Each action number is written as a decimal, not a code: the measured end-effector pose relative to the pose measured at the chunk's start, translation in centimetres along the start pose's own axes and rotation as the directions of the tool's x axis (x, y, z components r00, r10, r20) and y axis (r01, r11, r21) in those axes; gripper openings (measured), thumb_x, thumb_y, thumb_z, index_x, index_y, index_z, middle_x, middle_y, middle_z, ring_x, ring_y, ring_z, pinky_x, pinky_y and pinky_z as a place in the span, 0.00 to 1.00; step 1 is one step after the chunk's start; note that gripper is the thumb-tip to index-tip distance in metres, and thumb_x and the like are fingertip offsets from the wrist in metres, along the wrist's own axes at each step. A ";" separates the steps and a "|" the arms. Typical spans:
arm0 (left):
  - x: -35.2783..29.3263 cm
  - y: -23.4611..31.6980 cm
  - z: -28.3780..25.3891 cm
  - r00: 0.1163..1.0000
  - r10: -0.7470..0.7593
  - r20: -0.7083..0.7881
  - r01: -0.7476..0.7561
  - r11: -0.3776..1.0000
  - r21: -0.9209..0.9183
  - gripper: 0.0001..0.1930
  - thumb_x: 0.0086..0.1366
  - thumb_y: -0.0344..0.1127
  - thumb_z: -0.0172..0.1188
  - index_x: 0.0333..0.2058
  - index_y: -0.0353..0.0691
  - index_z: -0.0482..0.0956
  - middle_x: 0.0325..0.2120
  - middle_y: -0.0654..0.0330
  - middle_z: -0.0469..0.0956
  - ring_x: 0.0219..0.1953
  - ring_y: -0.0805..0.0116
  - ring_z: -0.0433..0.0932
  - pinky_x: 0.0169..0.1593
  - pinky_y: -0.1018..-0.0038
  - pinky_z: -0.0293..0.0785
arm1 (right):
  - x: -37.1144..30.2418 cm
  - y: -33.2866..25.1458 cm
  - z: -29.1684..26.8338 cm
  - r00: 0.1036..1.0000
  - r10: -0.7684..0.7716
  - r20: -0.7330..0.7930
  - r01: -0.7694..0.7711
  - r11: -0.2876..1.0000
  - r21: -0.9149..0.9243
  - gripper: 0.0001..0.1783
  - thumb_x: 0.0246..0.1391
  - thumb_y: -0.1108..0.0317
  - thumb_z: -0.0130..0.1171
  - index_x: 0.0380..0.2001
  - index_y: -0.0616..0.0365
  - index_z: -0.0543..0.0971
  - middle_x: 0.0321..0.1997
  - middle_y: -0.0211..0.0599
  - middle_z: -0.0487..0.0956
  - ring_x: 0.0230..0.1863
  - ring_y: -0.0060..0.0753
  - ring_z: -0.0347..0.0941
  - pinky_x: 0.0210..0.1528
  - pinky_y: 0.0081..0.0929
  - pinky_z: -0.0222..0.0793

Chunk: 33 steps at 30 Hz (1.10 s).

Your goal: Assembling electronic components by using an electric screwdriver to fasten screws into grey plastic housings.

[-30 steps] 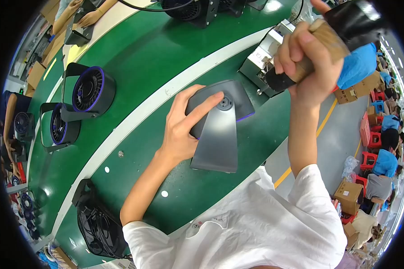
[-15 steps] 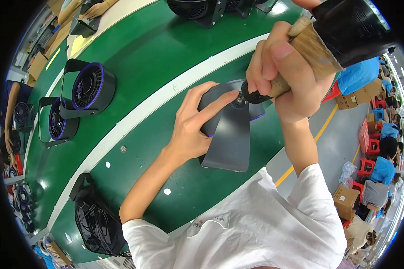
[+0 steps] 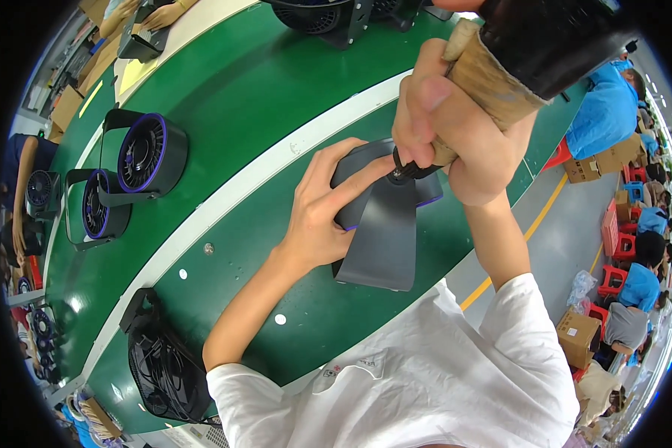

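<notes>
My left hand grips a dark grey desk fan with a purple rim. Its index finger stretches to the pivot of the fan's wide grey stand bracket, beside a screw. In my closed right hand is a power screwdriver, its black body wrapped in tan tape near the front. The driver slants down to the left. Its tip end meets the bracket at the pivot, close to my left fingertip; the exact contact is hidden by my right fingers.
Two purple-rimmed fans stand at left on the green table, which a white strip crosses. A black fan in plastic lies near left. More fans sit at the far edge. Co-workers sit along the right, beyond cardboard boxes.
My right hand and the screwdriver have moved left and slightly down, bringing the driver's tip onto the pivot. My left hand and the fan stay nearly in place.
</notes>
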<state>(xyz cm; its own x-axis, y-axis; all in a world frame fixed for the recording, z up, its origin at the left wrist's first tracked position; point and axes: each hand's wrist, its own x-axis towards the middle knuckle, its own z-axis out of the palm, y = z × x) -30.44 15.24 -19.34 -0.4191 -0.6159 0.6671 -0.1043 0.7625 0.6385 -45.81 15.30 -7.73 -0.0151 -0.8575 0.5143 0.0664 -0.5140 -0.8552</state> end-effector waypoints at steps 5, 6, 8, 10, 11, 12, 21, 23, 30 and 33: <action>0.7 1.9 -0.4 0.926 -0.368 0.079 0.374 0.923 -0.087 0.38 0.47 0.30 0.70 0.60 0.43 0.68 0.49 0.49 0.72 0.47 0.53 0.74 0.48 0.63 0.74 | -0.7 0.5 -2.2 0.993 -0.116 -0.027 0.119 0.967 0.227 0.09 0.50 0.75 0.54 0.34 0.68 0.71 0.15 0.36 0.69 0.11 0.25 0.65 0.15 0.24 0.64; 0.6 1.7 -0.3 0.931 -0.356 0.080 0.362 0.928 -0.086 0.38 0.47 0.30 0.70 0.60 0.43 0.68 0.49 0.49 0.72 0.47 0.53 0.74 0.48 0.63 0.74 | -0.6 0.9 -3.1 0.984 -0.173 -0.052 0.181 0.929 0.324 0.04 0.50 0.76 0.56 0.28 0.67 0.74 0.15 0.36 0.71 0.12 0.25 0.67 0.17 0.23 0.66; -0.5 0.6 0.9 0.672 -0.711 0.207 0.671 0.466 -0.576 0.37 0.53 0.35 0.68 0.61 0.42 0.63 0.51 0.50 0.70 0.49 0.54 0.74 0.51 0.62 0.74 | -0.2 0.8 -5.7 0.959 -0.224 -0.176 0.248 0.960 0.132 0.15 0.51 0.76 0.53 0.43 0.67 0.67 0.17 0.36 0.69 0.12 0.26 0.65 0.16 0.24 0.65; -1.3 1.1 1.3 0.497 -0.792 0.355 0.689 0.110 -0.717 0.37 0.56 0.37 0.67 0.62 0.41 0.61 0.52 0.50 0.70 0.50 0.54 0.74 0.52 0.61 0.74 | -0.1 1.5 -8.5 0.918 -0.279 -0.281 0.274 0.960 -0.058 0.28 0.52 0.76 0.50 0.57 0.66 0.60 0.18 0.35 0.66 0.11 0.26 0.62 0.15 0.26 0.64; -1.4 1.5 0.9 0.392 -0.721 0.572 0.632 -0.241 -0.737 0.33 0.60 0.42 0.62 0.61 0.40 0.62 0.54 0.50 0.69 0.51 0.53 0.73 0.54 0.60 0.74 | 0.1 2.7 -9.7 0.900 -0.298 -0.318 0.242 0.949 -0.203 0.29 0.51 0.78 0.51 0.58 0.67 0.60 0.19 0.35 0.68 0.12 0.26 0.64 0.16 0.26 0.65; -1.7 1.9 0.6 0.319 -0.569 0.758 0.518 -0.565 -0.642 0.31 0.65 0.48 0.58 0.60 0.38 0.62 0.55 0.51 0.69 0.52 0.52 0.73 0.55 0.58 0.74 | 0.0 4.1 -10.4 0.879 -0.321 -0.352 0.199 0.919 -0.341 0.29 0.51 0.80 0.52 0.58 0.67 0.60 0.20 0.36 0.70 0.13 0.26 0.66 0.17 0.26 0.65; -6.9 -0.8 4.0 0.368 -0.317 0.874 0.453 -0.760 -0.466 0.33 0.70 0.57 0.38 0.58 0.32 0.64 0.50 0.45 0.73 0.50 0.48 0.74 0.54 0.56 0.74 | -1.0 6.6 -10.4 0.869 -0.201 -0.452 0.097 0.965 -0.243 0.25 0.46 0.82 0.56 0.50 0.68 0.66 0.18 0.33 0.72 0.14 0.25 0.69 0.17 0.22 0.65; -7.3 -1.4 4.2 0.479 -0.206 0.854 0.504 -0.732 -0.459 0.31 0.70 0.56 0.41 0.56 0.32 0.66 0.50 0.46 0.73 0.50 0.48 0.74 0.56 0.56 0.71 | -0.8 5.0 -9.2 0.907 -0.112 -0.406 0.032 0.979 -0.200 0.19 0.50 0.78 0.53 0.47 0.69 0.66 0.18 0.33 0.69 0.13 0.24 0.65 0.17 0.22 0.64; -7.5 -0.9 4.4 0.517 -0.192 0.834 0.536 -0.687 -0.490 0.29 0.71 0.55 0.38 0.52 0.33 0.69 0.47 0.48 0.75 0.46 0.52 0.75 0.53 0.59 0.71 | -0.6 -3.1 -4.4 0.975 -0.120 -0.187 0.146 0.981 0.131 0.09 0.54 0.70 0.48 0.30 0.66 0.64 0.17 0.31 0.60 0.11 0.22 0.57 0.13 0.23 0.59; -7.2 -0.8 4.3 0.506 -0.202 0.839 0.544 -0.680 -0.492 0.28 0.72 0.53 0.36 0.51 0.33 0.70 0.46 0.49 0.75 0.45 0.53 0.75 0.53 0.60 0.71 | -0.7 -3.0 -1.9 0.980 -0.094 -0.175 0.117 0.986 0.123 0.09 0.53 0.72 0.47 0.34 0.68 0.65 0.17 0.33 0.61 0.10 0.23 0.57 0.12 0.23 0.60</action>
<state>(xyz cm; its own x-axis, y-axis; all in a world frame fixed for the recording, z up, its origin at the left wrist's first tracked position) -31.24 19.90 -26.29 -0.9472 -0.2998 -0.1137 0.2868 -0.9508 0.1174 -47.90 17.35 -5.66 -0.1952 -0.7958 0.5732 0.1866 -0.6039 -0.7749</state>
